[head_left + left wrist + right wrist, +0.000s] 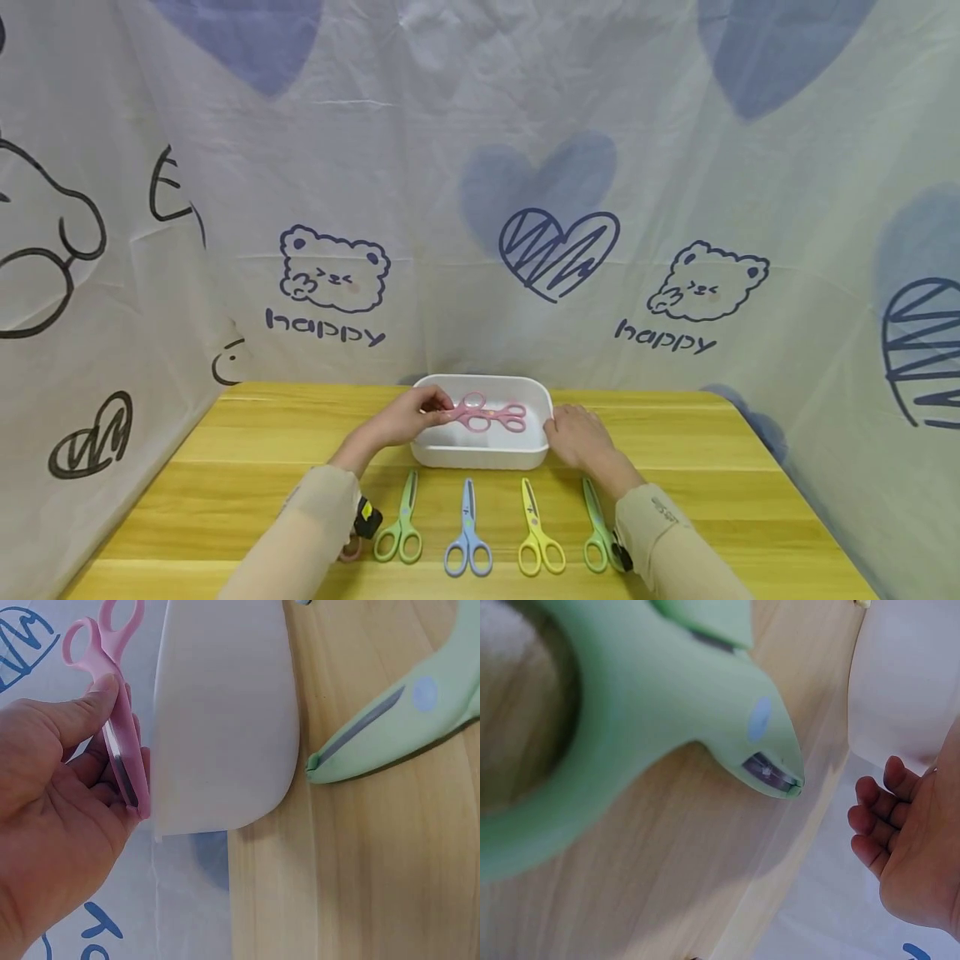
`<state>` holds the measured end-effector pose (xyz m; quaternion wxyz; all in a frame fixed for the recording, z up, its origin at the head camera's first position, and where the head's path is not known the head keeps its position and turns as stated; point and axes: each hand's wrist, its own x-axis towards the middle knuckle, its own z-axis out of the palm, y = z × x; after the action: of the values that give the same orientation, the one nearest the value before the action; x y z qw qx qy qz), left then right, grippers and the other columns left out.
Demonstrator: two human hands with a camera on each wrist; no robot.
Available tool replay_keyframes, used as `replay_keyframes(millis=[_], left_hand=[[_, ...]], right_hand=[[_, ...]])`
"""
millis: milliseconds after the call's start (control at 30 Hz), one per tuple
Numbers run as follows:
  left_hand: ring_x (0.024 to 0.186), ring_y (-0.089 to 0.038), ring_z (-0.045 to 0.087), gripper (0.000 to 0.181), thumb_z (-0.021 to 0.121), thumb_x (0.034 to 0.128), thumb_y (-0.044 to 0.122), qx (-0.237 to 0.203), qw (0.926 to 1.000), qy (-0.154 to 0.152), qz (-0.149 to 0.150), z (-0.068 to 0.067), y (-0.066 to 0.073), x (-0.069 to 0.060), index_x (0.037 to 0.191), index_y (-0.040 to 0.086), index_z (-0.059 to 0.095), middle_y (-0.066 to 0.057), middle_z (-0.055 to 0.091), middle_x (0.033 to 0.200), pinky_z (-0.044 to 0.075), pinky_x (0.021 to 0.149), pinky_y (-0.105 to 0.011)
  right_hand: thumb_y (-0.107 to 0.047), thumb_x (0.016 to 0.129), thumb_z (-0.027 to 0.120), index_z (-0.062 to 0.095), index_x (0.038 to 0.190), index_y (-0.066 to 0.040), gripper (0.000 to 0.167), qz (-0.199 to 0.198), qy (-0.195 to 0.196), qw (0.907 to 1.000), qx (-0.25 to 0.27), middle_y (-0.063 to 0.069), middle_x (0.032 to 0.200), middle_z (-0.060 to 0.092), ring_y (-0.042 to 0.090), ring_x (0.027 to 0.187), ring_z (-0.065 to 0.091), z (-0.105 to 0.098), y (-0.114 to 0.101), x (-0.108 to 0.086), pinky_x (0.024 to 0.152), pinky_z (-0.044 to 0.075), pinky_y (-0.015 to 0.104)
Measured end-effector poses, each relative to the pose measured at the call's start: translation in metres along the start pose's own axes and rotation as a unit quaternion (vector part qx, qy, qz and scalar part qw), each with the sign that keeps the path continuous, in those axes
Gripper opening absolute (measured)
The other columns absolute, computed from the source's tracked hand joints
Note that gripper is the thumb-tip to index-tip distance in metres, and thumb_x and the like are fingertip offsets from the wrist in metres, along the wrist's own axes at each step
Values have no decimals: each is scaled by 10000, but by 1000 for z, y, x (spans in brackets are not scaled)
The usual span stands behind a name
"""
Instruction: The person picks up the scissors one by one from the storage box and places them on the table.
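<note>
My left hand point(412, 414) pinches a pair of pink scissors point(133, 761) by the covered blades, between thumb and fingers, with the handle loops pointing away from the palm. This pair is over the white box point(480, 457). Another pair of pink scissors point(513, 423) lies inside the box, partly overlapped by the held pair in the head view. At the box's right end, my right hand point(583, 435) grips the rim with its fingers curled against the outer wall point(907, 682). Its thumb is hidden in the right wrist view.
In front of the box lie green scissors point(402, 525), blue scissors point(468, 533), yellow scissors point(535, 533) and more green scissors point(594, 521) by the right sleeve. A reddish handle point(351, 550) shows beside the left sleeve. A printed curtain point(480, 333) hangs behind the wooden table point(712, 517).
</note>
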<state>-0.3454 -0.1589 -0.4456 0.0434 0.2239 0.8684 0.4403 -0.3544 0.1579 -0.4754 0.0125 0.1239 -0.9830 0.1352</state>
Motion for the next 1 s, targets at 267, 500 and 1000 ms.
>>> replay_keyframes(millis=[267, 500, 1000], left_hand=[[947, -194, 575, 54, 650, 1023, 104, 142, 9999, 44, 1, -9, -1, -8, 1060, 67, 665, -41, 649, 1016, 514, 854, -331], [955, -196, 587, 68, 656, 1021, 115, 260, 9996, 96, 30, -18, -5, -17, 1066, 69, 678, -37, 661, 1013, 518, 861, -345], [936, -202, 588, 89, 664, 1012, 106, 231, 9992, 305, 89, -32, -14, -38, 1053, 28, 678, -68, 666, 985, 514, 846, -355]], right_hand=[[-253, 1076, 394, 623, 1283, 60, 440, -44, 12, 10000, -26, 195, 1255, 653, 387, 1177, 562, 2, 0, 2, 1078, 407, 549], [-260, 1081, 385, 616, 1293, 65, 452, -41, 11, 10000, -7, 206, 1275, 645, 394, 1200, 560, 0, 1, 1, 1089, 399, 549], [-246, 1069, 401, 629, 1246, 64, 423, -60, 78, 10000, -16, 200, 1218, 656, 395, 1165, 572, -1, 0, 0, 1066, 414, 553]])
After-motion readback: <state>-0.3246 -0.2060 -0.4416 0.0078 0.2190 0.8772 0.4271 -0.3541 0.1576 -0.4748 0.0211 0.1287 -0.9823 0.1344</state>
